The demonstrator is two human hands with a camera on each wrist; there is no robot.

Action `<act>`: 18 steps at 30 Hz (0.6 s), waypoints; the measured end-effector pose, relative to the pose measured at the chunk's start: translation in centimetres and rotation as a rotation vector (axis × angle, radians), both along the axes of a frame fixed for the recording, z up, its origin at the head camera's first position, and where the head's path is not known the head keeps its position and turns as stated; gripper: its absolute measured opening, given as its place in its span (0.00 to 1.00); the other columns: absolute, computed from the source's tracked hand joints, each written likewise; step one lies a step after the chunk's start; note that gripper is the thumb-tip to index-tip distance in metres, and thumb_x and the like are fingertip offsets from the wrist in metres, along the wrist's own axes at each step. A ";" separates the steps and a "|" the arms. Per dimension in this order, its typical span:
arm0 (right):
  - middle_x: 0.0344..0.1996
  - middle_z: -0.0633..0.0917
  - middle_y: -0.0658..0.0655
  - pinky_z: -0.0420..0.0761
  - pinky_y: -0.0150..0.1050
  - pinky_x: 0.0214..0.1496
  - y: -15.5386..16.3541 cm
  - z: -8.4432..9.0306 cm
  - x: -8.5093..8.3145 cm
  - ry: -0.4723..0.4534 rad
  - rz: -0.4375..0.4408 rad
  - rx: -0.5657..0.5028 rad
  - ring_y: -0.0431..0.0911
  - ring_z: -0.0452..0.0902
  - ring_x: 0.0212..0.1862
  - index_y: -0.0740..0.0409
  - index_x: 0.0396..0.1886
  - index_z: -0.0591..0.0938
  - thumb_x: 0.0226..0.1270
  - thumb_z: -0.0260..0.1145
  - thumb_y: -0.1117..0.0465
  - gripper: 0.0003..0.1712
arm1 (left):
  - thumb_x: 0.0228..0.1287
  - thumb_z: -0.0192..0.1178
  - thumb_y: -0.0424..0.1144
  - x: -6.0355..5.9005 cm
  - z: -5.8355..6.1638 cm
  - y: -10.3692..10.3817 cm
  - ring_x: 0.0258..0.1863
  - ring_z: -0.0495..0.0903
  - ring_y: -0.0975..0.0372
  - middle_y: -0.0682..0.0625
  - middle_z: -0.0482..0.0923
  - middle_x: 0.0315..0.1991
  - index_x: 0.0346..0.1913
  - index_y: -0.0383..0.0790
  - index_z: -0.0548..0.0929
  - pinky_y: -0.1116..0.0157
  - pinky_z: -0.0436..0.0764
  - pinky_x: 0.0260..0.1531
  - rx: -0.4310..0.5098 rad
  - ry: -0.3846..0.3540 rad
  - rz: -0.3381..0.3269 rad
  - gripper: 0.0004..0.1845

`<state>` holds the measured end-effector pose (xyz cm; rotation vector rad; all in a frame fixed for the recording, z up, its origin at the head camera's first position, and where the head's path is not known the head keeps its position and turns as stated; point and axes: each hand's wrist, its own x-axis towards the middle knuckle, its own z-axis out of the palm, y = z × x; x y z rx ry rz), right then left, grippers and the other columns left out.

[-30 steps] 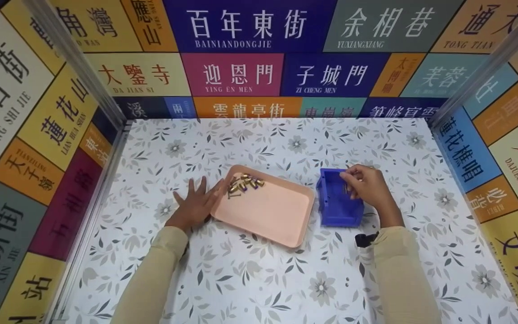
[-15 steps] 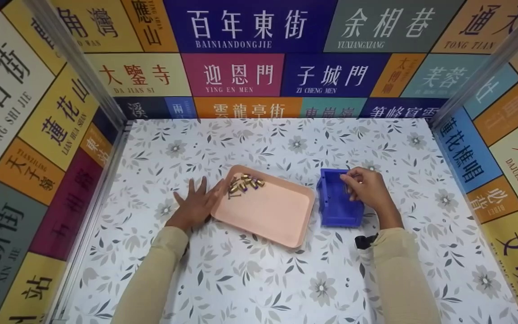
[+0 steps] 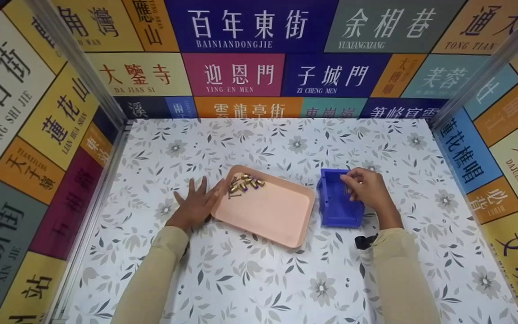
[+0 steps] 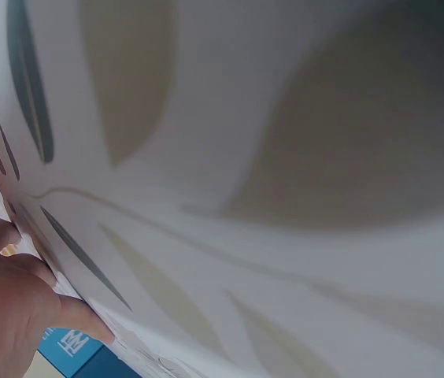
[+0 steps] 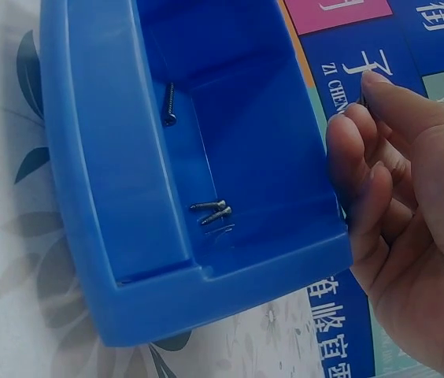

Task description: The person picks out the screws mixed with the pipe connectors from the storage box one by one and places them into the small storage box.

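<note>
My right hand is over the right side of a blue plastic bin, thumb and fingertips pinching a small dark piece that looks like a screw, mostly hidden by the fingers. Inside the bin, the right wrist view shows a screw by the inner wall and two more screws close together. My left hand lies with spread fingers at the left edge of a pink tray, fingertips at its rim. Several brass-coloured pieces with purple parts and some thin screws are heaped in the tray's far left corner.
A white tablecloth with grey leaves and flowers covers the table. Panels with printed street names stand behind it and at both sides. A narrow gap separates the tray from the bin.
My right hand has shifted very slightly to the right over the bin, still pinching. The left hand, tray and bin have stayed where they were.
</note>
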<state>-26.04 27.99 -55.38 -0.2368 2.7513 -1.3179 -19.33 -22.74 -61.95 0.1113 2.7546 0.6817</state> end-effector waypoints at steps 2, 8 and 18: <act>0.23 0.86 0.61 0.82 0.38 0.21 0.0 0.0 0.0 0.002 0.001 0.001 0.46 0.82 0.18 0.57 0.38 0.83 0.71 0.66 0.40 0.23 | 0.74 0.19 0.73 0.0 0.1 0.0 0.81 0.22 0.39 0.46 0.33 0.85 0.78 0.83 0.41 0.21 0.20 0.61 -0.007 -0.006 -0.002 0.31; 0.23 0.86 0.61 0.82 0.38 0.21 -0.1 0.0 0.0 0.001 -0.003 0.004 0.46 0.82 0.19 0.57 0.37 0.83 0.71 0.67 0.41 0.22 | 0.75 0.20 0.73 0.1 0.3 0.0 0.81 0.22 0.39 0.47 0.33 0.85 0.76 0.87 0.39 0.22 0.21 0.62 -0.010 -0.009 0.000 0.29; 0.22 0.86 0.60 0.81 0.38 0.20 -0.2 -0.1 -0.1 0.043 0.010 0.003 0.46 0.82 0.17 0.58 0.38 0.84 0.72 0.67 0.43 0.21 | 0.73 0.20 0.75 -0.1 0.3 0.2 0.81 0.21 0.41 0.49 0.32 0.85 0.79 0.81 0.42 0.23 0.19 0.62 -0.005 -0.038 0.027 0.33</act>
